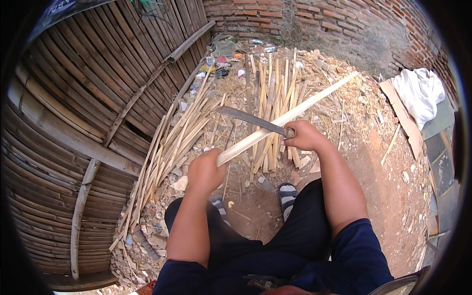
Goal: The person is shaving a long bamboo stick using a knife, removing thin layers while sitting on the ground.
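Note:
My left hand (205, 170) is closed round the near end of a long, pale bamboo strip (305, 106). The strip slants up and away to the right, its far end free in the air. In my right hand (302, 135) is the handle of a machete (250, 118). Its dark blade points left and lies across the strip, a little beyond my left hand. Whether the edge bites into the strip, I cannot tell. Below and behind them, a pile of split bamboo strips (271, 93) rests on the ground.
More thin strips (167, 132) lean along the slatted bamboo wall (88, 69) at left. A brick wall (324, 24) closes off the back. White sacking (419, 96) and a cardboard sheet (400, 118) lie at right. Rubble and shavings cover the ground near my sandalled feet (287, 199).

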### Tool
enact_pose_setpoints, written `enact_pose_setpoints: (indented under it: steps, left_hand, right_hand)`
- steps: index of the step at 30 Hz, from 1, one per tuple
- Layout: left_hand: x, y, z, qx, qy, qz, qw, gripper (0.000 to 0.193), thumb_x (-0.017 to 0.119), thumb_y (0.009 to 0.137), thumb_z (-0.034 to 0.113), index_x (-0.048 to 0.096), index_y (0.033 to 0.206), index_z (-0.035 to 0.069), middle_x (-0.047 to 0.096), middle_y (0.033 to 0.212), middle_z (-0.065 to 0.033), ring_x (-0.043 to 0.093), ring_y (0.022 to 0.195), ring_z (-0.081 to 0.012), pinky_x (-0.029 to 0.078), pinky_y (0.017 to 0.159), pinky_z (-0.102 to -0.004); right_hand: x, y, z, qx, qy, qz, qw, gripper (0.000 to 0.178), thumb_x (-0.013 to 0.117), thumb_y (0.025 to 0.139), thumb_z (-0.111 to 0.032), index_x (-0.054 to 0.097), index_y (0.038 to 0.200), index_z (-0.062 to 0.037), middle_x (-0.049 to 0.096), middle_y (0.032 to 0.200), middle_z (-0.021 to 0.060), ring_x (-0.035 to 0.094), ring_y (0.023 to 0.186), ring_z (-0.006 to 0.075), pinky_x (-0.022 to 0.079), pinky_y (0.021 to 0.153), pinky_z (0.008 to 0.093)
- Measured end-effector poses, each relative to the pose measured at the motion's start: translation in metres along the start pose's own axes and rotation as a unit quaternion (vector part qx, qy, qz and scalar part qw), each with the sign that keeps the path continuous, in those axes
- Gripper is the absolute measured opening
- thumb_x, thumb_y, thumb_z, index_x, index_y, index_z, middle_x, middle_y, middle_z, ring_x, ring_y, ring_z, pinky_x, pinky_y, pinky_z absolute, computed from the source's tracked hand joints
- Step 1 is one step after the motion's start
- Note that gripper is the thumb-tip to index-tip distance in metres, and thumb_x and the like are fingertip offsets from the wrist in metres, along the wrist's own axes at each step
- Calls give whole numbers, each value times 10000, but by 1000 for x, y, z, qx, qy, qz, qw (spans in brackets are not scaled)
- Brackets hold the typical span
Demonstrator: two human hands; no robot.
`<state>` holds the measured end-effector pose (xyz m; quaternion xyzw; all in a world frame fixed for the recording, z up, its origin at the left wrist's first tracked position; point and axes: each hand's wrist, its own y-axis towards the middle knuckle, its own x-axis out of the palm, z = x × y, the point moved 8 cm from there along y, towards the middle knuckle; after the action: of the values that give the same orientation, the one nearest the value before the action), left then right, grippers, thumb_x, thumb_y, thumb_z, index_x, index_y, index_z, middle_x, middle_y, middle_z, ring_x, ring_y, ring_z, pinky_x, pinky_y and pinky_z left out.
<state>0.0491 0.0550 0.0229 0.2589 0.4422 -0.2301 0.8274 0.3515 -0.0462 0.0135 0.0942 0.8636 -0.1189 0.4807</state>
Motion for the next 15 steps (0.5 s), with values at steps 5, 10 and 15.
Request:
enact_pose_setpoints:
  steps: [5, 10, 15]
  left_hand:
    - [1, 0, 1, -2, 3, -9, 1000, 287, 812, 913, 310, 759, 1049, 62, 762, 944, -177, 731, 891, -413, 556, 778, -504]
    - [2, 0, 1, 0, 7, -8, 1000, 286, 809, 915, 310, 755, 1039, 58, 758, 934, -182, 728, 885, -415, 554, 774, -505]
    - [1, 1, 3, 1, 7, -10, 1000, 282, 808, 917, 310, 754, 1030, 57, 756, 924, -183, 728, 876, -414, 553, 768, -505]
  right_hand:
    - [5, 2, -1, -11, -6, -13, 1000, 560, 905, 794, -342, 757, 1205, 9, 762, 1113, 276, 727, 1082, 437, 564, 954, 478]
    - [7, 3, 2, -14, 5, -9, 1000, 567, 911, 788, -345, 760, 1211, 2, 763, 1126, 274, 725, 1088, 438, 559, 964, 483]
    - [9, 3, 3, -17, 3, -4, 1000, 556, 914, 789, -341, 762, 1203, -4, 765, 1124, 268, 726, 1089, 432, 561, 963, 480]
